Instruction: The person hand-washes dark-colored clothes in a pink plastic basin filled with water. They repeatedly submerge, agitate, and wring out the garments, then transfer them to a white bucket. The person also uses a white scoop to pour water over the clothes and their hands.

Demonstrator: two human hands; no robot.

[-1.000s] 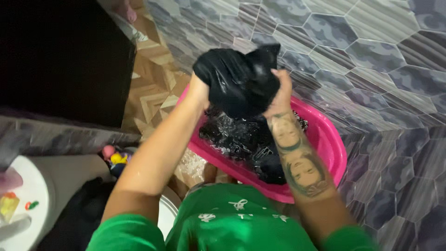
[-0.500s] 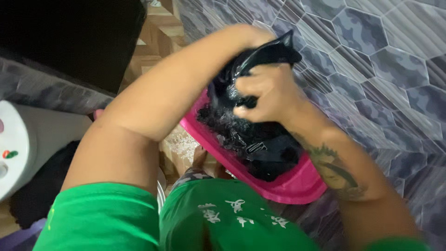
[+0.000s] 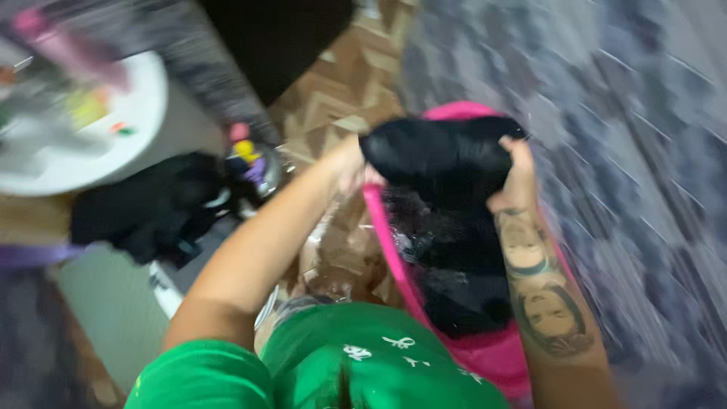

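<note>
Change: since half a second ago my arms have uncrossed, and the black garment (image 3: 439, 155) is stretched between my two hands again instead of being twisted under my left arm; the view has also swung left and blurred.
Left hand: my left hand (image 3: 350, 165) is closed on the left end of the garment, fingers buried in the wet cloth, directly above the near-left rim of the pink basin (image 3: 394, 250).
Right hand: my right hand (image 3: 516, 173) is closed on the right end, thumb side up, tattooed forearm running back toward me.
Garment: it hangs bunched between both hands, lifted clear of the basin, its lower part draping down toward more dark laundry (image 3: 462, 280) that lies soaking below my hands.
Basin: it sits on the floor under and just behind my hands, with my right forearm across its right side.
Left of my left hand: a dark cloth heap (image 3: 144, 208) and small coloured toys (image 3: 246, 151), well apart from my grip.
Far left: a white round counter (image 3: 113, 151), too blurred to tell what it carries.
Nearest me: my green shirt (image 3: 363, 371).
</note>
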